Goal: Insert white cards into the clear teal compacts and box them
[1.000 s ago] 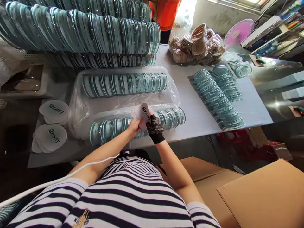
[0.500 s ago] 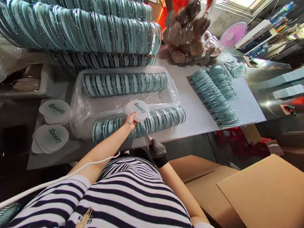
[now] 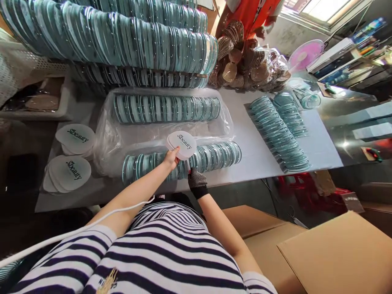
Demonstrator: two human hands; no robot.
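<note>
"What's biggest on your feed?"

"From out here, my head view is filled mostly by the pale desk (image 3: 252,159). Along its near side I get a row of clear discs (image 3: 219,157), long axis left to right, right end slightly farther off."

"And over the row?"

"The stack of white cards (image 3: 184,142), roundish, fanned at its left edge, print up. In view it overlaps the row's middle; whether they touch, I can't tell."

"Which relation counts, then?"

"I'd say stack against each grip. My left grip (image 3: 172,158) is nearer, clamped on the near-left edge, so the cards lie ahead and to the right of it. From my gloved right grip (image 3: 197,181), they lie ahead and slightly left."

"Is the right one wide or narrow?"

"Narrow. It looks pinched on a thin card (image 3: 187,164), nearly edge-on, just under the stack's near edge. I can't see whether those two meet."
</note>
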